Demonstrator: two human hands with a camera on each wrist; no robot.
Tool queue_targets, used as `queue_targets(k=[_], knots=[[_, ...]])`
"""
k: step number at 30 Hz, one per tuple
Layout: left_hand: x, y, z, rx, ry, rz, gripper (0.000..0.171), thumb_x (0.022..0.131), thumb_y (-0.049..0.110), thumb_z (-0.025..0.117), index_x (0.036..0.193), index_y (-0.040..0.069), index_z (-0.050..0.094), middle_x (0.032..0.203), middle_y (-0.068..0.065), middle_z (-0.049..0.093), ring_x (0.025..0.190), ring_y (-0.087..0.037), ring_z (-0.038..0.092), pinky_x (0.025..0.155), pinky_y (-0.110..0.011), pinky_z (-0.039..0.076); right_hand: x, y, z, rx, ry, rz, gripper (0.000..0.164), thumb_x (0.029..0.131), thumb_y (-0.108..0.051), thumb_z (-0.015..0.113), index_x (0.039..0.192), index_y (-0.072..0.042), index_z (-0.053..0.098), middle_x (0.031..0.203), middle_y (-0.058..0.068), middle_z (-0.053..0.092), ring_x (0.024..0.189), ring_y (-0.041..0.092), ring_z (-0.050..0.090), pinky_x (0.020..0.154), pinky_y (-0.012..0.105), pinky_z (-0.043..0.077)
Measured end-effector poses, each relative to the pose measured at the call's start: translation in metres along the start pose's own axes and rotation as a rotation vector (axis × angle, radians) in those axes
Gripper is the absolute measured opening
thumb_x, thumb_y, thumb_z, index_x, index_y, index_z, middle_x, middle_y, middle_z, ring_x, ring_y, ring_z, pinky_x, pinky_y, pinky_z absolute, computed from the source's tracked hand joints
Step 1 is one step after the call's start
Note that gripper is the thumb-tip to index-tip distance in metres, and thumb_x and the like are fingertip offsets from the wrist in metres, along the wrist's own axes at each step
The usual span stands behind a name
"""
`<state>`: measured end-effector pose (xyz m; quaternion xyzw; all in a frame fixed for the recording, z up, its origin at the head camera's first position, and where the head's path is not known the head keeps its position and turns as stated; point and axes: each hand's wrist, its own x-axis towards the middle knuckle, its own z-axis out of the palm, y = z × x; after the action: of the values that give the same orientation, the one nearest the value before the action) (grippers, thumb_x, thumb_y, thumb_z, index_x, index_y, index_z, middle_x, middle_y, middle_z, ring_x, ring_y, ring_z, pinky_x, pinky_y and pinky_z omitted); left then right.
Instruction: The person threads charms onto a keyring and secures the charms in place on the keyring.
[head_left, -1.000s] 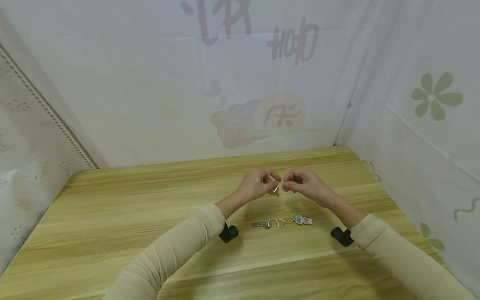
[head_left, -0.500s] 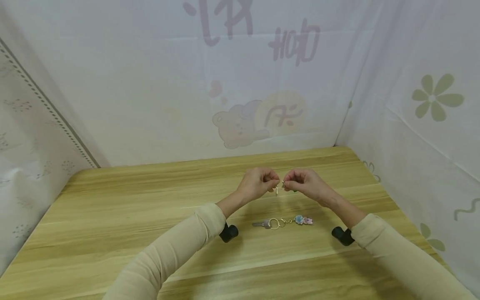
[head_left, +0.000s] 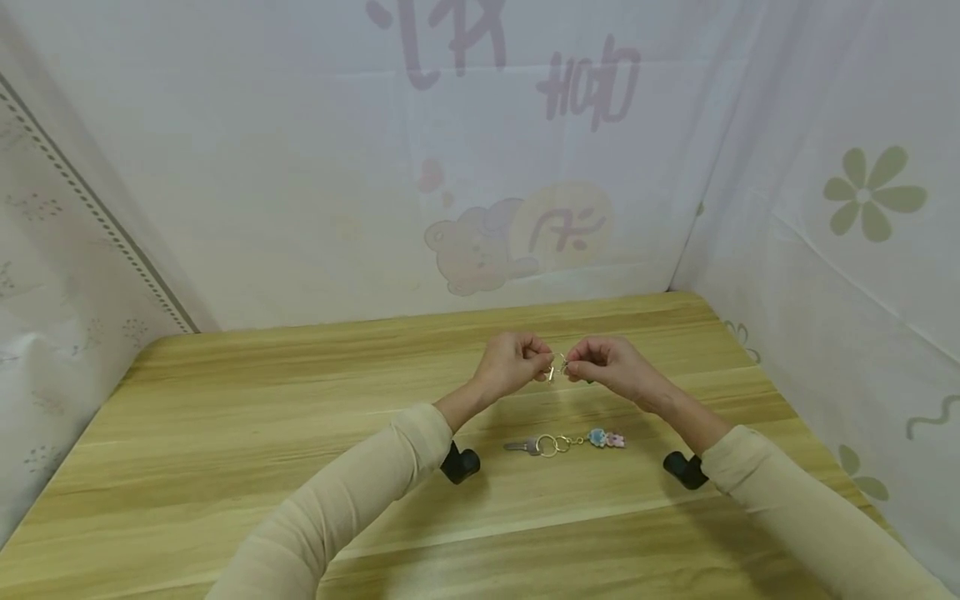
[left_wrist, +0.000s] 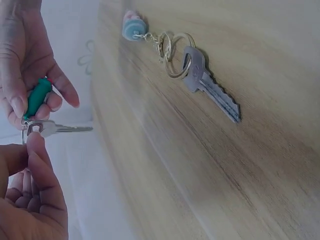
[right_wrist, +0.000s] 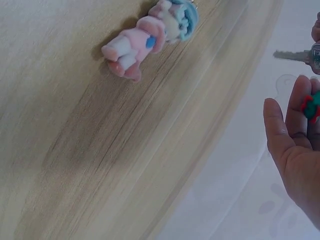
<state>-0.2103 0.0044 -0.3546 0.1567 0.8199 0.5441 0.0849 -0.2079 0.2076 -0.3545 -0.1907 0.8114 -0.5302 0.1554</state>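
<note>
Above the table, my left hand [head_left: 513, 364] pinches a thin metal key ring [left_wrist: 23, 134] between thumb and forefinger. A silver key [left_wrist: 70, 129] sticks out beside its fingertips. Facing it, my right hand [head_left: 609, 367] holds a green charm [left_wrist: 37, 97] with red bits at its end, thumb against fingers, close to the ring. Part of the ring is hidden by the fingers. On the table below lies another key [left_wrist: 215, 90], on a gold ring [head_left: 547, 447] joined by a chain to a pink and blue figurine charm [head_left: 606, 439].
The wood-grain table [head_left: 300, 400] reaches back to a printed cloth wall [head_left: 300, 208]. Another patterned cloth [head_left: 862, 292] hangs at the right side. Black wrist mounts [head_left: 461, 465] show under both forearms.
My left hand has shifted slightly left, and the gap between the fingertips is wider, with the ring showing across it. The key below the left fingers has swung. The table items stay put.
</note>
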Motion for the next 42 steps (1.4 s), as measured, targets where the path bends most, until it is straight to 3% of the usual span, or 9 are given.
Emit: queue_targets(k=[3,7,10,14,17,21,24,31,42], knots=[[0.0,-0.001,-0.002,-0.06,-0.011,-0.014,0.009,0.089,0.004,0.062,0.09,-0.004,0.066,0.078,-0.013,0.069,0.067,-0.02,0.067,0.073,-0.043,0.055,0.0,-0.001,0.0,0.001,-0.004,0.005,0.018,0.094,-0.011,0.057,0.102,0.005,0.059,0.096,0.018,0.064,0.086,0.015,0.062,0.082,0.038,0.051],[0.002,-0.005,-0.006,-0.051,-0.06,-0.032,0.012,0.091,0.011,0.062,0.092,-0.001,0.065,0.082,-0.01,0.067,0.071,-0.012,0.059,0.071,-0.033,0.053,0.0,-0.001,-0.001,0.031,-0.028,0.026,0.02,0.095,-0.011,0.056,0.104,0.007,0.058,0.099,0.021,0.063,0.087,0.018,0.064,0.083,0.039,0.052],[0.002,-0.009,-0.01,-0.061,-0.153,-0.093,0.016,0.095,0.017,0.057,0.097,0.003,0.062,0.096,-0.009,0.065,0.089,-0.019,0.058,0.079,-0.033,0.049,0.0,0.0,-0.002,0.068,-0.062,0.05,0.025,0.095,-0.01,0.054,0.11,0.01,0.056,0.102,0.02,0.062,0.09,0.022,0.064,0.084,0.04,0.052],[0.004,-0.016,-0.013,-0.127,-0.316,-0.165,0.021,0.1,0.019,0.045,0.107,0.003,0.055,0.118,-0.014,0.062,0.115,-0.027,0.054,0.1,-0.045,0.041,0.001,0.003,-0.004,0.098,-0.101,0.073,0.027,0.095,-0.01,0.054,0.113,0.011,0.054,0.104,0.017,0.061,0.097,0.031,0.061,0.088,0.045,0.05],[0.007,-0.021,-0.011,-0.151,-0.372,-0.181,0.022,0.102,0.019,0.039,0.109,0.002,0.051,0.115,-0.014,0.062,0.112,-0.025,0.057,0.102,-0.046,0.04,0.003,0.006,-0.004,0.103,-0.116,0.08,0.026,0.095,-0.009,0.055,0.113,0.009,0.054,0.104,0.017,0.06,0.101,0.036,0.059,0.089,0.046,0.049],[0.009,-0.027,-0.007,-0.146,-0.363,-0.178,0.017,0.102,0.018,0.039,0.102,0.003,0.048,0.092,-0.005,0.057,0.087,-0.014,0.057,0.081,-0.031,0.047,0.005,0.013,-0.006,0.078,-0.126,0.074,0.026,0.093,-0.006,0.057,0.114,0.009,0.055,0.104,0.018,0.06,0.099,0.032,0.06,0.089,0.041,0.051],[0.011,-0.031,-0.004,-0.126,-0.343,-0.162,0.014,0.101,0.014,0.041,0.096,0.003,0.048,0.083,-0.001,0.052,0.075,-0.011,0.049,0.067,-0.024,0.04,0.006,0.021,-0.006,0.016,-0.134,0.043,0.025,0.09,-0.002,0.059,0.113,0.008,0.056,0.103,0.021,0.06,0.093,0.023,0.061,0.085,0.033,0.053],[0.013,-0.039,0.003,0.1,-0.262,-0.121,0.009,0.096,0.01,0.053,0.091,0.003,0.057,0.081,-0.002,0.06,0.071,-0.009,0.051,0.062,-0.019,0.043,0.009,0.041,-0.001,-0.223,-0.094,-0.036,0.011,0.086,0.002,0.063,0.097,0.002,0.063,0.09,0.015,0.066,0.08,0.016,0.06,0.07,0.021,0.049],[0.018,-0.052,0.016,0.357,-0.191,-0.015,0.008,0.088,0.011,0.065,0.081,0.008,0.065,0.072,0.004,0.06,0.064,-0.006,0.046,0.056,-0.016,0.036,0.011,0.058,0.002,-0.402,-0.114,-0.108,0.007,0.086,0.001,0.063,0.092,0.001,0.065,0.088,0.008,0.066,0.082,0.013,0.059,0.073,0.023,0.049]])
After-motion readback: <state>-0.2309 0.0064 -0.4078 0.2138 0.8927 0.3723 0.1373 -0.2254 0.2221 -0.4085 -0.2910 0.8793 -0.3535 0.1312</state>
